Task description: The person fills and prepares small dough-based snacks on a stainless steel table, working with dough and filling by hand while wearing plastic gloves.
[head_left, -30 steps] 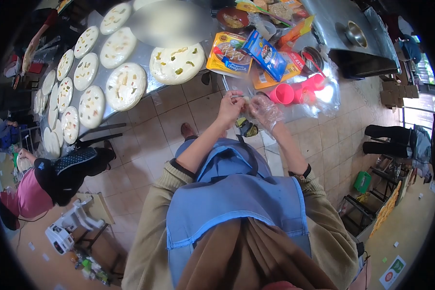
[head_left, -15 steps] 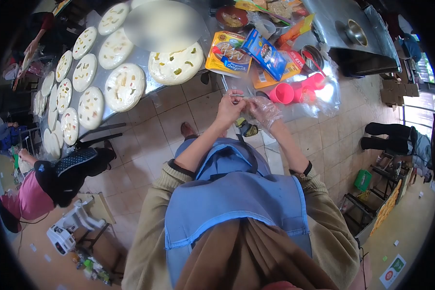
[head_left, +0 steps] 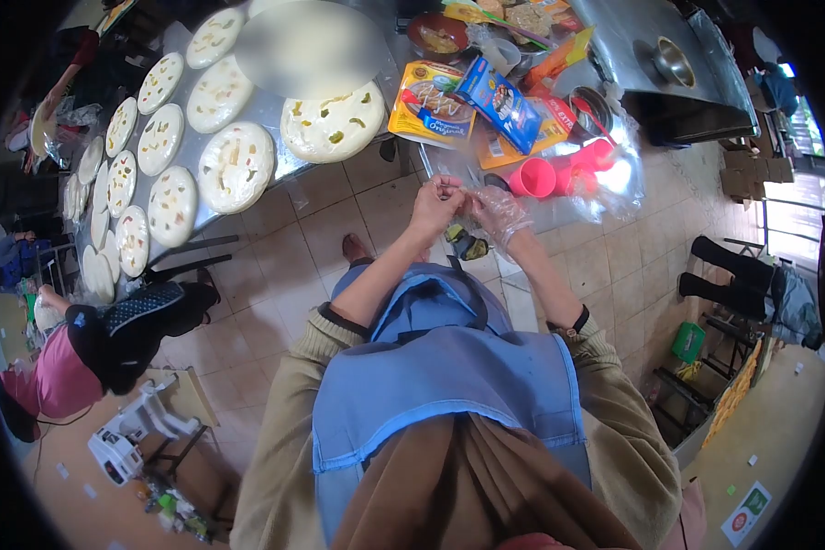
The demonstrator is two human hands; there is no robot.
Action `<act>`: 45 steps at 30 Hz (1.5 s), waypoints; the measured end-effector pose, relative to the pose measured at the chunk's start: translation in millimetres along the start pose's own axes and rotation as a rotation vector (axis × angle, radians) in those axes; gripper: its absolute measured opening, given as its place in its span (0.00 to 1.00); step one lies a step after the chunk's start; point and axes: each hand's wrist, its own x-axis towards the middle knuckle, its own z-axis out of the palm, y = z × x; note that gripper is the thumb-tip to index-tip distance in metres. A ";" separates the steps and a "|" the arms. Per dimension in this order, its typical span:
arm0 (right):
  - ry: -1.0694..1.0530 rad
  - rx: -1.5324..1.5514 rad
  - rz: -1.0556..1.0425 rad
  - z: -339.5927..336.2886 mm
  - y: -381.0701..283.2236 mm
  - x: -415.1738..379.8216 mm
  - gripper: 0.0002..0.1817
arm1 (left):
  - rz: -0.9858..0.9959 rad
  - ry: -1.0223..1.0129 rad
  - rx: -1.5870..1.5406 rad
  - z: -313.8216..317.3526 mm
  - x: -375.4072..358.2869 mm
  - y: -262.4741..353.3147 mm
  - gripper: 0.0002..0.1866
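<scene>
Plastic glove, clear and crinkled, covers the right hand at the near edge of the packet-laden table. Its long axis slants with that hand: the finger end points up and left in the view, toward the left hand, and the wrist end runs down and right along the forearm. The left hand is bare, its fingers curled and pinched together close to the right fingertips. The right fingers are bent inward too; what sits between the two sets of fingertips is too small to make out, so I cannot tell exactly what they grip.

Just beyond the right hand, a pink cup lies tipped, its mouth toward the hands, limiting room on that side. The yellow packet lies farther up, apart from both hands. To the left, tiled floor opens between the left forearm and the table of dough rounds. Toward the body, there is room above the blue apron.
</scene>
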 end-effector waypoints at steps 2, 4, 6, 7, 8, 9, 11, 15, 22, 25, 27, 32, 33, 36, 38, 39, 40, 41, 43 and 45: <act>-0.001 -0.002 -0.002 1.2 1.3 1.3 0.12 | 0.009 -0.016 0.052 -1.1 1.7 -3.3 0.12; 0.017 0.003 0.001 2.7 -0.5 1.7 0.13 | 0.016 -0.039 0.148 -3.2 3.0 -5.1 0.11; -0.077 -0.049 0.050 -7.6 -9.3 3.5 0.13 | 0.065 -0.003 0.251 -2.3 4.2 -7.0 0.11; -0.124 -0.074 0.074 -12.9 -15.3 4.8 0.13 | 0.089 0.015 0.304 -2.0 4.5 -7.7 0.12; -0.118 -0.102 0.081 -13.4 -17.5 4.9 0.13 | 0.082 0.048 0.321 -1.7 4.5 -8.5 0.12; -0.112 -0.129 0.089 -13.8 -19.0 4.7 0.13 | 0.075 0.081 0.337 -0.3 3.1 -6.3 0.12; -0.081 -0.154 0.092 -12.5 -17.5 3.8 0.12 | 0.056 0.121 0.371 1.9 1.3 -1.6 0.13; 0.050 -0.057 0.094 -2.3 -9.0 0.8 0.12 | 0.003 0.120 0.386 0.7 5.7 -3.4 0.12; 0.090 0.295 0.159 -13.3 -5.5 -6.4 0.12 | -0.203 0.009 -0.118 4.1 6.4 -2.3 0.10; 0.132 0.129 0.146 -15.4 -15.0 -8.1 0.11 | -0.160 0.005 -0.061 4.5 4.1 -1.3 0.11; 0.124 0.086 0.118 -5.4 -9.1 -6.1 0.11 | -0.164 -0.042 -0.069 5.1 4.6 -2.0 0.12; 0.130 0.079 0.089 -4.0 -2.5 -2.2 0.11 | -0.132 -0.073 -0.036 4.4 4.9 -2.8 0.12; 0.156 0.057 0.077 -7.2 -2.7 -3.6 0.11 | -0.125 -0.057 -0.043 5.0 3.4 -0.6 0.11; 0.199 0.012 0.084 -17.9 -6.8 -4.9 0.11 | -0.144 -0.025 -0.072 4.4 2.5 7.4 0.11; 0.224 0.020 0.096 -22.5 -8.1 -4.3 0.11 | -0.159 -0.029 -0.083 4.5 1.4 13.0 0.10; 0.240 0.041 0.098 -23.9 -7.8 -3.3 0.11 | -0.161 -0.040 -0.085 5.8 -1.2 18.3 0.10; 0.255 0.062 0.099 -25.7 -8.0 -2.8 0.11 | -0.164 -0.050 -0.087 6.7 -3.0 21.6 0.10; 0.304 0.105 0.076 -28.3 -9.5 -3.4 0.10 | -0.170 -0.054 -0.084 6.6 -2.2 22.5 0.10; 0.401 0.194 0.029 -34.8 -14.6 -4.7 0.07 | -0.182 -0.060 -0.078 5.1 1.3 24.0 0.10; 0.413 0.236 0.032 -40.5 -17.5 -3.7 0.09 | -0.192 -0.081 -0.117 4.0 2.8 25.8 0.10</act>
